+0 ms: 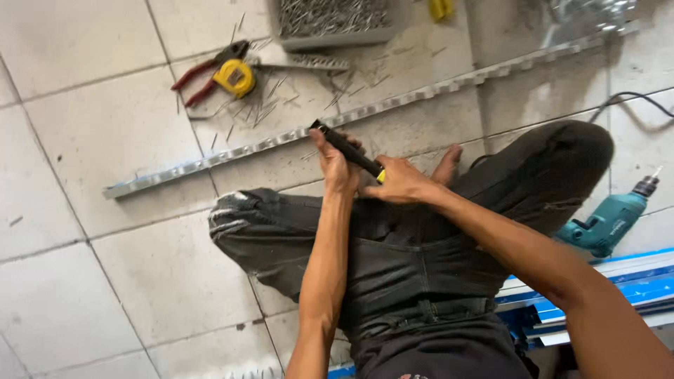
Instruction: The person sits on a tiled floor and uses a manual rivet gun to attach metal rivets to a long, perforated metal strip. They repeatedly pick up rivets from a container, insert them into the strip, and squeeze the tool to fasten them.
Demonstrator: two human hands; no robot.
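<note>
Two hands (pixel 372 175), slim black yellow-tipped tool (pixel 347 150)

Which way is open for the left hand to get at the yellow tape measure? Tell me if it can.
Probably yes. The left hand grips the black tool together with the right hand, so it must let go first. Only the notched metal strip and scattered nails lie before the yellow tape measure.

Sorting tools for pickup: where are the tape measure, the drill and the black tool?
Tape measure (pixel 234 76), head view, yellow case.
Drill (pixel 605 221), head view, teal body.
Black tool (pixel 347 149), head view, shaft between both hands.
</note>
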